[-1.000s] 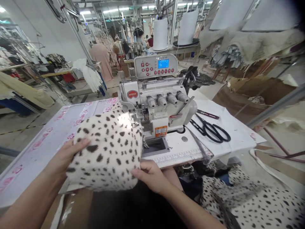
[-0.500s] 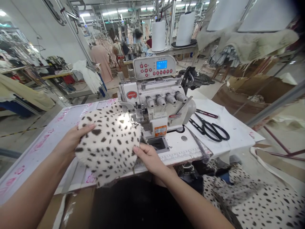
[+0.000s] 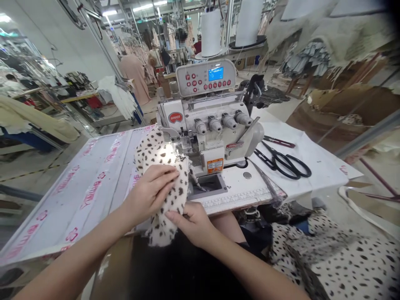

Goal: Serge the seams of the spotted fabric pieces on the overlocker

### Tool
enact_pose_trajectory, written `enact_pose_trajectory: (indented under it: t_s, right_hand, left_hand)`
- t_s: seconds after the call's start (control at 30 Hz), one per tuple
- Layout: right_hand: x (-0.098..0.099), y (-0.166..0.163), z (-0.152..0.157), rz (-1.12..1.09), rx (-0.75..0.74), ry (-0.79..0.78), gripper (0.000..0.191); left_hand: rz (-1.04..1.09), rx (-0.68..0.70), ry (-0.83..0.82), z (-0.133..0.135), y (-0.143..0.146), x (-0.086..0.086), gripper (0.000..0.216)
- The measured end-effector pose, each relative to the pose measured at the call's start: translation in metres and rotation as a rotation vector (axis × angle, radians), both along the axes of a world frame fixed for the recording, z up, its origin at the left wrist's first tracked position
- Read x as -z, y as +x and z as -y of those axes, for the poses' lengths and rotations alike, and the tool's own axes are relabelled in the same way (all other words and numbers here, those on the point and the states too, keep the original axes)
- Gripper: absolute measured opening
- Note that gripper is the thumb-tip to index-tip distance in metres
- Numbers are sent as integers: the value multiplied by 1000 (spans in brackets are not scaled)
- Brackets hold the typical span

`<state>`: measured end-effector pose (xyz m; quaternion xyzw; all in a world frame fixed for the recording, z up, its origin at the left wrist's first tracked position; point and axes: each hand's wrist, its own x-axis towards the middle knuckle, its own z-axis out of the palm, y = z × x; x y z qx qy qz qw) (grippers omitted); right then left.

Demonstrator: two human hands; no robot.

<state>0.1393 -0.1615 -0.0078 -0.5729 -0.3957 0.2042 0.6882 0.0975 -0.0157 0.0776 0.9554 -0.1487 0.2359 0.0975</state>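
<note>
A cream fleece piece with dark spots lies folded narrow on the table, its far end under the presser foot of a white overlock sewing machine. My left hand rests on top of the fabric, fingers curled over its right edge. My right hand pinches the fabric's lower edge at the table front, just below the left hand. Both hands are closed on the spotted fabric.
Black scissors and a thin dark tool lie on white cloth right of the machine. More spotted fabric is heaped at lower right. The table carries pink-printed plastic sheeting on the left. Thread cones stand behind; other workstations and people farther back.
The spread fabric has been folded into a narrow strip and drawn toward the machine. My left hand moved right onto the fabric's top; my right hand shifted to its lower edge.
</note>
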Motion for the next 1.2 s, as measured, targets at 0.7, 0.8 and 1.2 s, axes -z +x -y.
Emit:
enact_pose_trajectory:
  t_s: [0.7,0.8,1.2]
  right_hand:
    - [-7,38,-6,257,192,-77,43]
    - [-5,38,-7,228,150,-77,36]
    - [-7,37,2,166,78,-58,40]
  left_hand:
    - [-114,41,84,-14,13,-5,32]
    - [-141,47,62,-13,14,-7,33]
    - [-181,-24,163,-6,11,-7,37]
